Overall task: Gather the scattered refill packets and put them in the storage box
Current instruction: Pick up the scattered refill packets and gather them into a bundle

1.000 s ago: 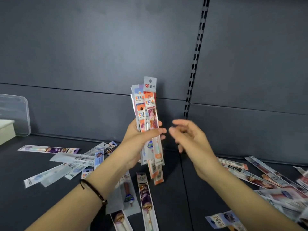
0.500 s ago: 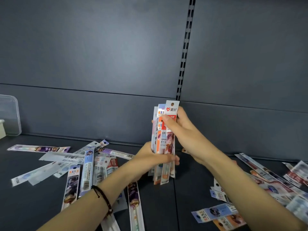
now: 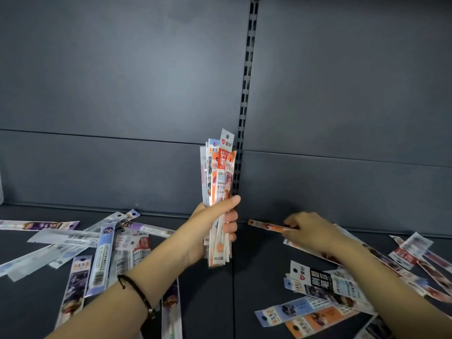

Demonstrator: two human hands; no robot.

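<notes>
My left hand grips an upright bundle of refill packets above the middle of the dark shelf. My right hand is low on the shelf to the right, fingers pinched on one orange refill packet lying flat near the back panel. Several loose packets lie scattered to the left of my left arm. More loose packets lie to the right, partly under my right forearm. The storage box is out of view.
The dark shelf surface has a seam running front to back under the bundle. Behind stands a dark back panel with a slotted upright rail. A sliver of a pale object shows at the far left edge.
My right hand left the top of the bundle and dropped to the shelf on the right, closing on an orange packet. The view shifted right, so the clear box at the left is gone.
</notes>
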